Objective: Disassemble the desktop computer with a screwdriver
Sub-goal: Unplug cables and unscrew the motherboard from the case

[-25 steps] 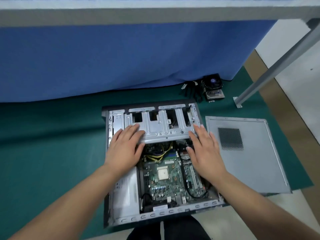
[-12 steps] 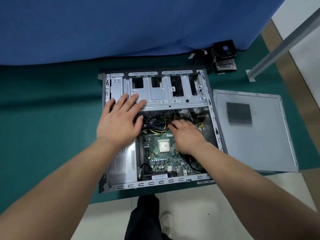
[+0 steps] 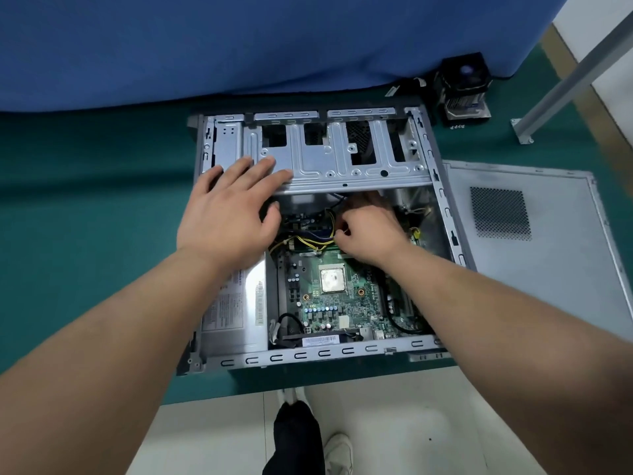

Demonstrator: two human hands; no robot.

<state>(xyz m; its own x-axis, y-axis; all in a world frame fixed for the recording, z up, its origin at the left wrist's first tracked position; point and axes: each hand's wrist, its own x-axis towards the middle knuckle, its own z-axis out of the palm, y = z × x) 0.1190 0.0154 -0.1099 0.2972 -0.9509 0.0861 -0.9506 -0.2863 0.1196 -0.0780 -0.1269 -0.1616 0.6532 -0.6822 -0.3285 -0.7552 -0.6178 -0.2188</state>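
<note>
- While our left hand (image 3: 224,214) lies flat, fingers straight, on the drive cage (image 3: 342,162) at frame centre,
- our right hand (image 3: 368,231) curls its fingers around yellow cables (image 3: 308,240) above the motherboard (image 3: 342,296).

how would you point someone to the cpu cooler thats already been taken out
Start at the open grey metal computer case lying on the green mat, then look just past its far right corner, against the blue curtain. The black cpu cooler with finned metal base sits there, the only blocky, fan-topped part outside the case, unlike the flat grey side panel.
</note>
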